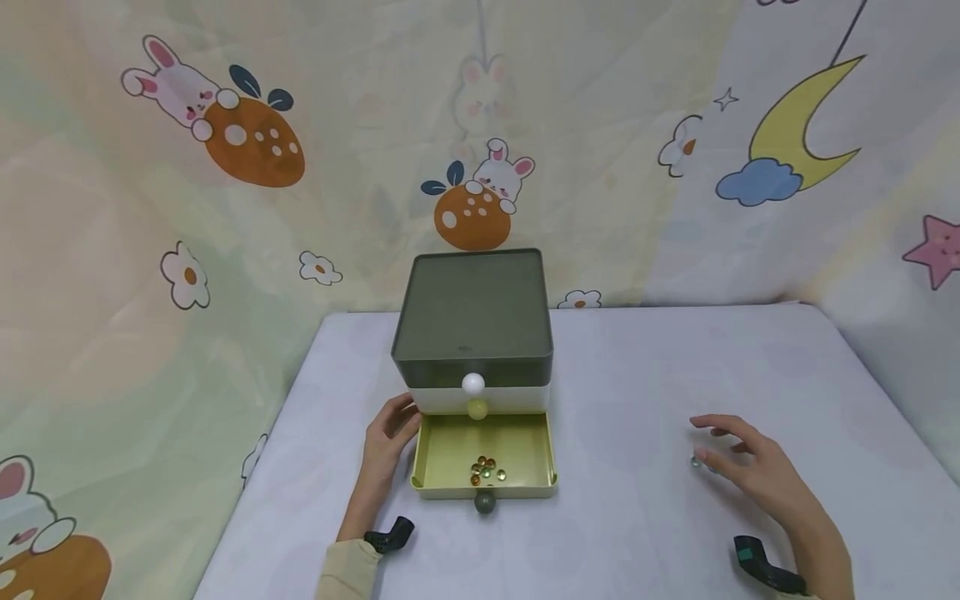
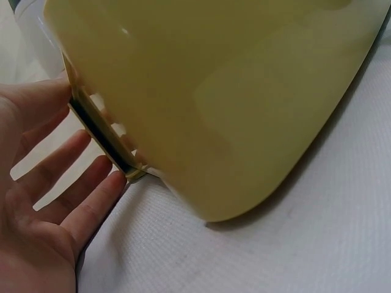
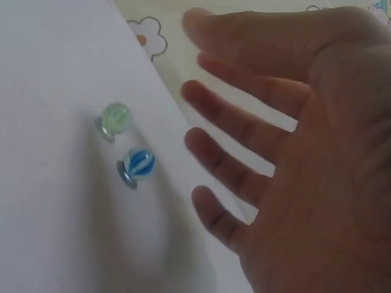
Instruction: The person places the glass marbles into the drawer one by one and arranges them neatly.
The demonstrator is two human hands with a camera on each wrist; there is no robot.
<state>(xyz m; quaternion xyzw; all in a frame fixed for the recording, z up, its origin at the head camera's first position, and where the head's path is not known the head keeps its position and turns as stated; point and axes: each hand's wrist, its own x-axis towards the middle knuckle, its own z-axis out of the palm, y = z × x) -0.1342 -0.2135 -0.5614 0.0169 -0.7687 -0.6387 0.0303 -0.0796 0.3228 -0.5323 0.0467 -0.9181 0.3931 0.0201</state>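
A small drawer box with a dark green top (image 1: 472,304) stands on the table. Its lowest drawer, a yellow-green tray (image 1: 525,437), is pulled out with several amber and pale marbles (image 1: 486,472) inside. My left hand (image 1: 386,437) is at the box's left side; in the left wrist view its spread fingertips (image 2: 116,183) touch the box's lower edge beside the drawer wall (image 2: 244,110). My right hand (image 1: 757,467), fingers apart and holding nothing, hovers over a green marble (image 3: 117,118) and a blue-and-white striped marble (image 3: 140,163) on the table.
Two more knobs, a white one (image 1: 473,384) and a yellow-green one (image 1: 477,408), sit on the box front above the pulled-out drawer with its dark green knob (image 1: 484,502). A white cloth (image 1: 622,392) covers the table. Behind it hangs a printed cloth backdrop (image 1: 360,167).
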